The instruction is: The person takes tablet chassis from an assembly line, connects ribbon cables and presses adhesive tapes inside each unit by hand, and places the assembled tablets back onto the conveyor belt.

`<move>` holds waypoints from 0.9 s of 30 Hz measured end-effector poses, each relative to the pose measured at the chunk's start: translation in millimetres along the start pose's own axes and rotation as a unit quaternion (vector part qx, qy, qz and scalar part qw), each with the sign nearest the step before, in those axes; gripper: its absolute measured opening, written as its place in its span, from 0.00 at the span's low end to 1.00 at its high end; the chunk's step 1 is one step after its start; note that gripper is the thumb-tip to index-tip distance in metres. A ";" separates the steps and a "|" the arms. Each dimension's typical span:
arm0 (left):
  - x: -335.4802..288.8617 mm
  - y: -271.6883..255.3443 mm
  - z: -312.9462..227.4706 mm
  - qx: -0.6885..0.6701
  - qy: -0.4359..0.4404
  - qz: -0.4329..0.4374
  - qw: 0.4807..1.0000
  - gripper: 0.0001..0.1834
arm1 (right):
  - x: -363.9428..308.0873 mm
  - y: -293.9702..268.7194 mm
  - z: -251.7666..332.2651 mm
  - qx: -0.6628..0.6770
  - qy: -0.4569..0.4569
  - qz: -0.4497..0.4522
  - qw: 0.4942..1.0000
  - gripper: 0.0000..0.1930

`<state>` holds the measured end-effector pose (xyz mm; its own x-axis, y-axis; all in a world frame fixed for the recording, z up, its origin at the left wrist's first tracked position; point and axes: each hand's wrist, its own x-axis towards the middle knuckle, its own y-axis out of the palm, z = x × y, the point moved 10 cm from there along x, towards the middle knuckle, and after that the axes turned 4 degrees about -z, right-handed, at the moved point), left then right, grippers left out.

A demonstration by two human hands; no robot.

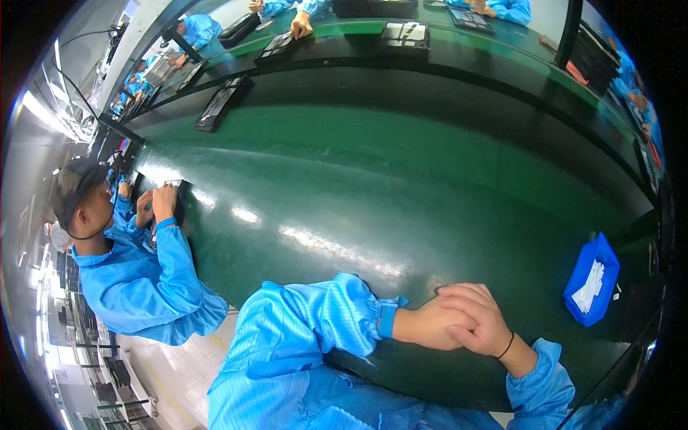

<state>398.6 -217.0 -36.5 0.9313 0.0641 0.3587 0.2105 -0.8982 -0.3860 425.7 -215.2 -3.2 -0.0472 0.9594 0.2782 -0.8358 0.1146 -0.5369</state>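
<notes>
My two hands rest one over the other at the near edge of the green table (401, 215). The right hand (479, 315), a thin black band at its wrist, lies on top with its fingers wrapped over the left hand. Beneath it is my left hand (428, 324), its wrist circled by a blue strap (388, 320); its fingers are mostly hidden under the right one. Neither hand shows any tool or part. Both arms wear blue striped sleeves.
A blue bin (608, 251) with small white pieces (589, 288) stands to the right. On the left, a co-worker (143, 287) handles a dark tray. Another black tray (222, 105) lies farther back, below a raised shelf (344, 63) where other people work.
</notes>
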 end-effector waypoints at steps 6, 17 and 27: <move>1.3 -7.4 -6.3 -0.003 0.023 -0.034 0.999 0.08 | 0.9 1.1 1.5 -0.004 0.000 0.000 1.000 0.20; 0.7 1.6 0.4 0.006 0.007 0.005 1.000 0.07 | 0.1 -0.6 -0.2 0.002 0.007 -0.005 1.000 0.19; 3.9 -3.7 -4.3 -0.001 0.006 0.000 1.000 0.08 | -0.1 -1.9 -0.6 -0.007 0.017 -0.007 1.000 0.20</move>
<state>400.2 -215.3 -30.1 0.9273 0.0592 0.3695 0.2106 -0.8988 -0.3845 427.6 -215.4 -2.7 -0.0155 0.9659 0.2583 -0.8288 0.1321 -0.5438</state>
